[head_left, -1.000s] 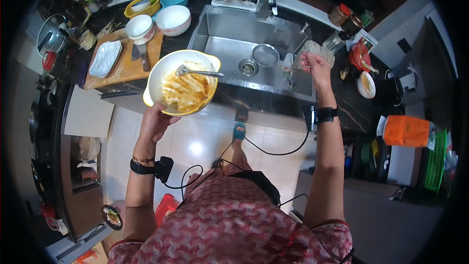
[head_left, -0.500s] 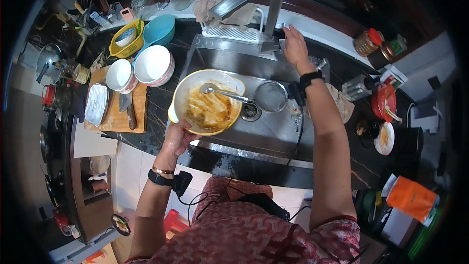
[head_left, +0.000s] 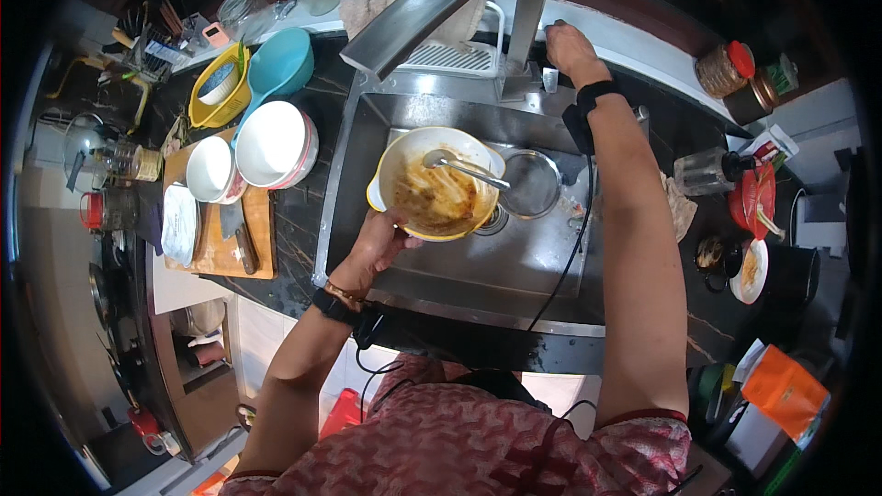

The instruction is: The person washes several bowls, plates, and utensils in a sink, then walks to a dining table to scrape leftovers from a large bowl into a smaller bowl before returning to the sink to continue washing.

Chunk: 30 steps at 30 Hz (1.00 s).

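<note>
My left hand [head_left: 378, 243] grips the near-left rim of a white bowl with a yellow edge [head_left: 409, 152], held over the steel sink [head_left: 354, 220]. Brown-yellow residue smears the bowl's inside. A metal spoon [head_left: 473, 172] lies in it, its handle reaching over the right rim. Up beside the base of the faucet [head_left: 525, 32], my right hand [head_left: 571, 50] has its fingers curled in; whatever they hold is hidden. No water shows from the spout. A round mesh strainer [head_left: 531, 186] rests in the sink right of the bowl, partly behind it by the drain [head_left: 493, 222].
On the left, white bowls [head_left: 274, 142] and a cleaver [head_left: 241, 243] lie on or by a wooden cutting board [head_left: 266, 220]. Behind are a yellow basket [head_left: 216, 115] and a blue basin [head_left: 285, 60]. Jars [head_left: 721, 69], a red bowl [head_left: 746, 197] and a small plate [head_left: 751, 276] stand right.
The bowl, with the spoon inside, has moved right and farther over the sink in my left hand. My right hand has moved slightly up and right, its outstretched fingers now curled in.
</note>
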### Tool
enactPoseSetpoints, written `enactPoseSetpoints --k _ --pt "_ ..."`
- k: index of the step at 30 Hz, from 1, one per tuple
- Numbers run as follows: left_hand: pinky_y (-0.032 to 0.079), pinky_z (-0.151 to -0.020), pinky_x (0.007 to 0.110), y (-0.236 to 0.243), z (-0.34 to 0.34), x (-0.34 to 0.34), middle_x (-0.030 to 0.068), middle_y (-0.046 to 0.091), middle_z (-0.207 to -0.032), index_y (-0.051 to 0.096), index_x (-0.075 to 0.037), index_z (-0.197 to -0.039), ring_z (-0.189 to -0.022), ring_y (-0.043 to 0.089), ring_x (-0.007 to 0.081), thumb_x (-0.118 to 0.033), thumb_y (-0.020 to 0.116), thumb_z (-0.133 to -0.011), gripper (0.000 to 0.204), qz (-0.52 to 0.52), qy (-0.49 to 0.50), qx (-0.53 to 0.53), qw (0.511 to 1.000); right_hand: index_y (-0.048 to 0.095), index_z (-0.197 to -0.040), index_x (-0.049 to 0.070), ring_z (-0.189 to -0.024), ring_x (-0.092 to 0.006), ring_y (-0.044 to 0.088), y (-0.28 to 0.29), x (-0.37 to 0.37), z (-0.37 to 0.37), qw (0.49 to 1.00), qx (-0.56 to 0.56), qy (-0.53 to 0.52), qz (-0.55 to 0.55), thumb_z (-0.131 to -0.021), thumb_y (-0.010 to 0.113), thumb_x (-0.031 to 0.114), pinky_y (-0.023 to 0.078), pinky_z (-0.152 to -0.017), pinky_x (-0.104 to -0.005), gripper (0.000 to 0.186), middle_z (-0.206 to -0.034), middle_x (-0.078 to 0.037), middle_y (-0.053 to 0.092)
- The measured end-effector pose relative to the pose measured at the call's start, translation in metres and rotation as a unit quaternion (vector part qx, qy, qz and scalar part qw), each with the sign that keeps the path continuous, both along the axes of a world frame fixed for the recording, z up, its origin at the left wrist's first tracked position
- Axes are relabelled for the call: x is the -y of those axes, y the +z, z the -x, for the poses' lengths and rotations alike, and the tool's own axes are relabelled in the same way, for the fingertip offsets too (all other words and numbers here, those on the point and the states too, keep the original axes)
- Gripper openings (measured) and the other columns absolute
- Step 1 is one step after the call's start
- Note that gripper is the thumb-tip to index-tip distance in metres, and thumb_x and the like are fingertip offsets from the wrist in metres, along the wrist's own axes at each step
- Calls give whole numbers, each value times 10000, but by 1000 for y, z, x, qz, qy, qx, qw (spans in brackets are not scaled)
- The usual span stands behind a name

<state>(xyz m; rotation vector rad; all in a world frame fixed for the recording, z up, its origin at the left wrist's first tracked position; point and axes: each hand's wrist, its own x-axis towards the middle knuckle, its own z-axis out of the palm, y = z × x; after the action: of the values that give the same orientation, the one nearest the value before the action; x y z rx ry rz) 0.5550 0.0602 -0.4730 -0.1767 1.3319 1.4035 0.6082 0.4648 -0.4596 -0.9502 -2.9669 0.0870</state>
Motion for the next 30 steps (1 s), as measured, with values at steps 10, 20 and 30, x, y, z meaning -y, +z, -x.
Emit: enactPoseSetpoints --k 10,20,30 --pt "478 -464 297 -30 12 -16 152 571 -882 423 56 -1101 -661 574 213 -10 380 -773 338 48 -22 -17 998 523 -929 -25 -802 -409 590 15 38 -51 998 -32 -49 -19 -813 464 158 487 -734 -439 225 -830 -246 611" --pt "486 -474 289 -62 5 -46 98 538 -825 369 -45 -1171 -624 530 159 -88 435 -794 385 69 -73 -56 993 494 -959 19 -758 -409 575 2 85 -101 963 -251 -52 81 -839 465 180 465 -658 -463 203 -805 -229 595" --pt "503 -607 393 -48 13 -56 97 534 -902 362 -108 -1185 -735 548 205 -117 512 -767 444 128 -127 -195 964 509 -1134 79 -994 -370 533 -170 100 -183 960 -147 -98 218 -760 501 -10 428 -861 -423 385 -1088 -228 541"
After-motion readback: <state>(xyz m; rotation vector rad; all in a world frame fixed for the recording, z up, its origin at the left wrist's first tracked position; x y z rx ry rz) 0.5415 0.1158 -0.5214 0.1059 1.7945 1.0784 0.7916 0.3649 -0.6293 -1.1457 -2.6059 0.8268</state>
